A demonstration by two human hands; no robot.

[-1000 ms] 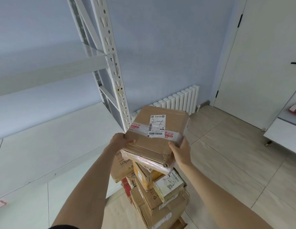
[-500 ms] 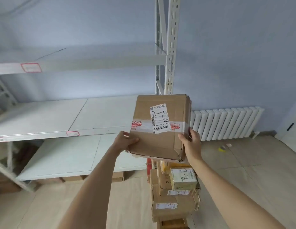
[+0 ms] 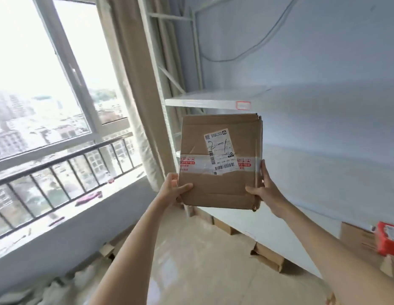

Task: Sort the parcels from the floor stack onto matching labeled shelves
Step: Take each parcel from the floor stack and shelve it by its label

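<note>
While both hands grip it, left hand [image 3: 176, 190] and right hand [image 3: 265, 190] at the lower corners, the parcel [image 3: 220, 160] hangs below the labelled shelf [image 3: 204, 102] front edge. Low hold; it may tip or clip that edge.

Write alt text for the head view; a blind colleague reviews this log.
Two bare hands, left hand and right hand, hold up a brown cardboard parcel whose white shipping label has "2-1" handwritten on it. Behind it stands a white metal shelf carrying a red-bordered tag. A window with a railing is on the left.
</note>
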